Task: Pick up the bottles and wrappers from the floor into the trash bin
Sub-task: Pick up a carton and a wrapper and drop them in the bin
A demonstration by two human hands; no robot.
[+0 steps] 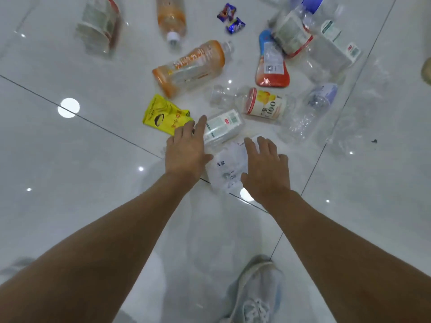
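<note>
On the glossy tiled floor (93, 159), the left grip (186, 148) and right grip (263, 164) are held spread, nothing pinched, either side of a clear white-labelled bottle (221, 127) and a white printed wrapper (227, 169) lying close together. If both are scooped together, the round bottle could be rolled away across the slick tile, or the thin wrapper dropped; no trash bin is seen.

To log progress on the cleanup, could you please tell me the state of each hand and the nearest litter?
Left hand: open, fingers straight, holding nothing.
Right hand: open, holding nothing.
Clear bottle: lying on its side on the floor.
White wrapper: crumpled, on the floor between the hands.
Yellow wrapper: lying flat on the floor.
Orange bottle: lying on its side.
</note>
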